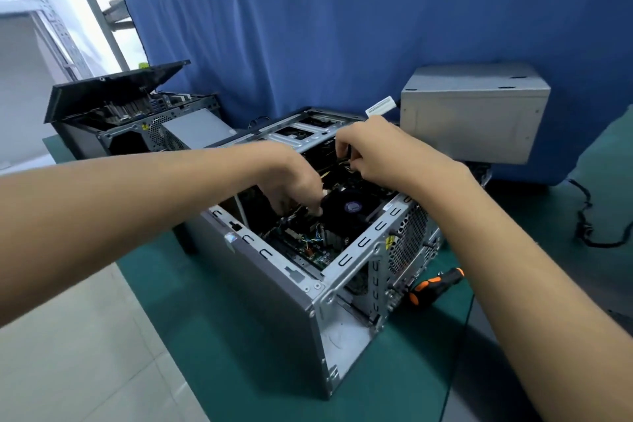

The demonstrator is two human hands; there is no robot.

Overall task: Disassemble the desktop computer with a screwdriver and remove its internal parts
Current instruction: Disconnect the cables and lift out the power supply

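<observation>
An open grey desktop case (274, 301) lies on its side on the green mat, its motherboard (308, 250) and black CPU fan (346, 207) exposed. My left hand (294, 181) reaches down into the case beside the fan, fingers curled near a white connector; what it grips is hidden. My right hand (370, 151) is above the inside of the case and pinches a bundle of black and yellow cables (346, 161). An orange and black screwdriver (435, 286) lies on the mat just right of the case's rear panel.
A second opened computer (130, 120) stands at the back left. At the back right sits a grey metal box (479, 113) with a black cable (589, 226) trailing over the mat. A blue curtain (342, 27) hangs behind. The green mat (239, 370) ends at the left over tiled floor.
</observation>
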